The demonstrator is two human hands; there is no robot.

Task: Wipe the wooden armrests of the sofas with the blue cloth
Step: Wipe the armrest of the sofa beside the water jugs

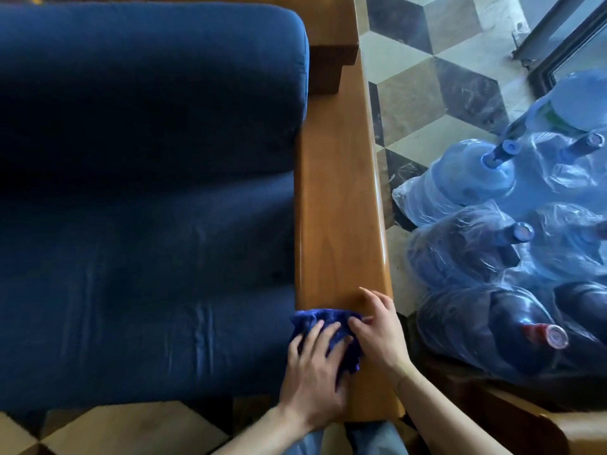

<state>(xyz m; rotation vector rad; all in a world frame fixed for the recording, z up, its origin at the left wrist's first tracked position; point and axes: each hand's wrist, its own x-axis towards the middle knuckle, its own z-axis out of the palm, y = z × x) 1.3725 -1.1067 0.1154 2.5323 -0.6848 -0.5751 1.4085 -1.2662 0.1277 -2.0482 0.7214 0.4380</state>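
A long wooden armrest [338,192] runs away from me along the right side of a sofa with dark blue cushions [147,192]. The blue cloth [323,318] lies bunched on the near end of the armrest. My left hand [312,372] lies flat on the cloth, fingers spread, pressing it against the wood. My right hand [381,330] rests beside it on the armrest, thumb and fingertips touching the cloth's right edge. Much of the cloth is hidden under my hands.
Several large blue water bottles [476,178] wrapped in clear plastic lie on the patterned tile floor [410,77] right of the armrest. Another wooden armrest [525,418] sits at lower right. A dark door frame [558,34] stands at top right.
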